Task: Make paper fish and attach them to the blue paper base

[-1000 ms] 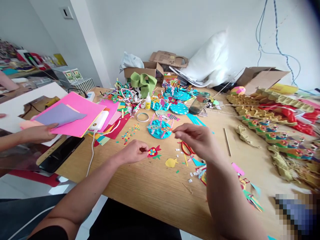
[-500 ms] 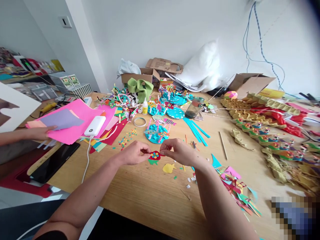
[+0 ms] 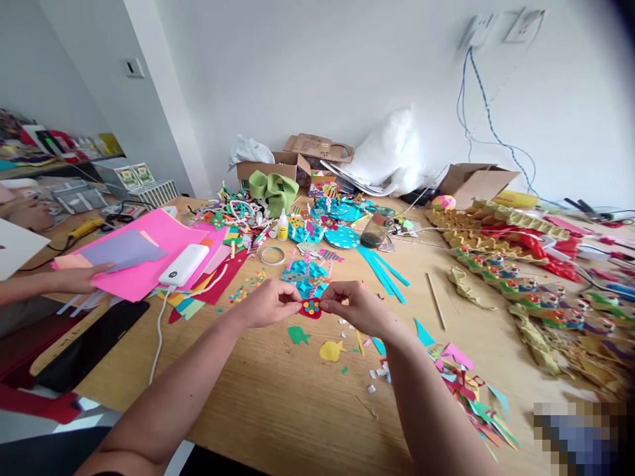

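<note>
A small red paper cutout [image 3: 311,307] with yellow and blue dots is held up between both hands over the table's middle. My left hand [image 3: 272,302] pinches its left edge. At its right edge, the fingertips of my right hand [image 3: 353,305] are closed on it; the fingers hide both ends. Below it lie a green paper fish [image 3: 298,335] and a yellow paper fish [image 3: 331,350], flat on the wood. Just behind the hands stands a blue piece [image 3: 310,271] with pink striped posts and small fish. Loose paper dots [image 3: 248,287] lie left of it.
A glue bottle [image 3: 282,227] and a tape roll [image 3: 272,256] stand farther back. Left are a white power bank [image 3: 184,266] and pink paper [image 3: 133,284], gripped by another person's hand [image 3: 92,276]. Paper scraps [image 3: 466,377] and painted egg cartons [image 3: 540,291] lie right.
The red cutout has moved slightly away from the green fish, which now shows whole. Both hands keep their pinch. The camera view has tilted up and turned a little right.
</note>
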A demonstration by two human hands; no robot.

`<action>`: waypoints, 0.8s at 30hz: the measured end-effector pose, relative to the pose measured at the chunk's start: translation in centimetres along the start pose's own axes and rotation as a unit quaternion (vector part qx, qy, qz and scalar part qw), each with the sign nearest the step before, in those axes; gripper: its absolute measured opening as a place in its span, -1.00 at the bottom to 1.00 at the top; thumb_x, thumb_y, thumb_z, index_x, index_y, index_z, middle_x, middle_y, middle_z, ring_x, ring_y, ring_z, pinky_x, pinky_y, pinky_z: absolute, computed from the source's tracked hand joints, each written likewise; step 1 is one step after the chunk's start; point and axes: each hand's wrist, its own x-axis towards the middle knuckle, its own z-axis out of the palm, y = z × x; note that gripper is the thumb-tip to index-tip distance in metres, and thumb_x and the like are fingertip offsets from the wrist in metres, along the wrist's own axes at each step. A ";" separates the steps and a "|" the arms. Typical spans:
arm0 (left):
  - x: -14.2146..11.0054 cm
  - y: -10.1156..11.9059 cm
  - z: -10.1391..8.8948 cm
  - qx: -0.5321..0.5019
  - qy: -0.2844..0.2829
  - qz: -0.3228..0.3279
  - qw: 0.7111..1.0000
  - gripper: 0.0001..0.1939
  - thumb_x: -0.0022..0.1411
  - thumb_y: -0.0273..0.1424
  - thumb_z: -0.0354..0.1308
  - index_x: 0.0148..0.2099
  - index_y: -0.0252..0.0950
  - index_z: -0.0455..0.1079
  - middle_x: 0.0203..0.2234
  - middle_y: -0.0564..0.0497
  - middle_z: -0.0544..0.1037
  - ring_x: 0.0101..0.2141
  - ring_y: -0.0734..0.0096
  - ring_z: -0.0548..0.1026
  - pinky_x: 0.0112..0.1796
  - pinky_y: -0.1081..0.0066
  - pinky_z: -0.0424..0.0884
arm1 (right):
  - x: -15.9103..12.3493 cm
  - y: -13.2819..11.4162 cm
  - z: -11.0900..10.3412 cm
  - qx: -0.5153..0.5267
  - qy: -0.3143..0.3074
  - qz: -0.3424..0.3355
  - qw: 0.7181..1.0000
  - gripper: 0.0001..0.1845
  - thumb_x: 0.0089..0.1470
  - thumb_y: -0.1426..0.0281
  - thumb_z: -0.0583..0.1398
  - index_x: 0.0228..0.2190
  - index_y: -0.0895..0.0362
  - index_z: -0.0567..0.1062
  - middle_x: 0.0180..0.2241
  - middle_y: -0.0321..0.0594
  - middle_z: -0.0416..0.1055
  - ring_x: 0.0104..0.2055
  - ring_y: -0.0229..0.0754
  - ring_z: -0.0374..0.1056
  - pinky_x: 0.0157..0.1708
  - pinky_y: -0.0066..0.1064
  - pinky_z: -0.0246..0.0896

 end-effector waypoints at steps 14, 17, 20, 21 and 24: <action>1.2 0.6 -1.5 -0.010 0.045 0.034 0.998 -0.82 0.14 -0.34 0.15 -0.37 -0.38 0.45 -0.49 0.03 0.51 -0.44 0.48 0.44 -0.37 0.49 0.34 | -0.9 0.9 -2.3 0.013 0.113 0.014 0.993 -0.71 0.01 0.20 0.22 -0.38 0.19 0.52 -0.45 -0.24 0.47 -0.45 -0.29 0.28 -0.43 -0.44 0.15; 0.3 0.1 -1.9 -0.005 0.023 0.006 1.000 -0.80 0.14 -0.32 0.14 -0.36 -0.37 0.46 -0.47 0.03 0.52 -0.42 0.47 0.45 -0.35 0.48 0.35 | -1.2 1.2 -2.6 -0.024 0.067 0.014 0.997 -0.76 0.01 0.24 0.21 -0.43 0.18 0.51 -0.46 -0.25 0.48 -0.44 -0.28 0.30 -0.42 -0.44 0.17; -0.8 -1.2 -2.3 0.010 -0.010 -0.040 0.999 -0.79 0.13 -0.30 0.14 -0.36 -0.36 0.47 -0.49 0.03 0.53 -0.44 0.46 0.45 -0.38 0.49 0.33 | -0.8 1.7 -2.0 -0.070 -0.006 0.034 0.997 -0.85 0.04 0.34 0.19 -0.42 0.16 0.51 -0.46 -0.25 0.47 -0.43 -0.27 0.33 -0.42 -0.45 0.18; -1.1 -1.8 -2.4 0.015 -0.021 -0.058 0.998 -0.78 0.12 -0.29 0.14 -0.37 -0.35 0.47 -0.50 0.02 0.54 -0.45 0.45 0.46 -0.39 0.48 0.33 | -0.5 1.9 -1.7 -0.093 -0.036 0.040 0.994 -0.88 0.03 0.37 0.19 -0.41 0.15 0.51 -0.44 -0.25 0.48 -0.42 -0.26 0.34 -0.41 -0.45 0.18; -1.6 -4.1 -2.6 0.031 -0.037 -0.110 0.993 -0.76 0.09 -0.25 0.14 -0.40 -0.34 0.47 -0.49 -0.01 0.57 -0.43 0.40 0.48 -0.37 0.45 0.33 | 0.1 2.9 -0.5 -0.176 -0.137 0.036 0.974 -0.90 -0.01 0.47 0.23 -0.37 0.14 0.52 -0.34 -0.21 0.49 -0.30 -0.20 0.37 -0.33 -0.42 0.19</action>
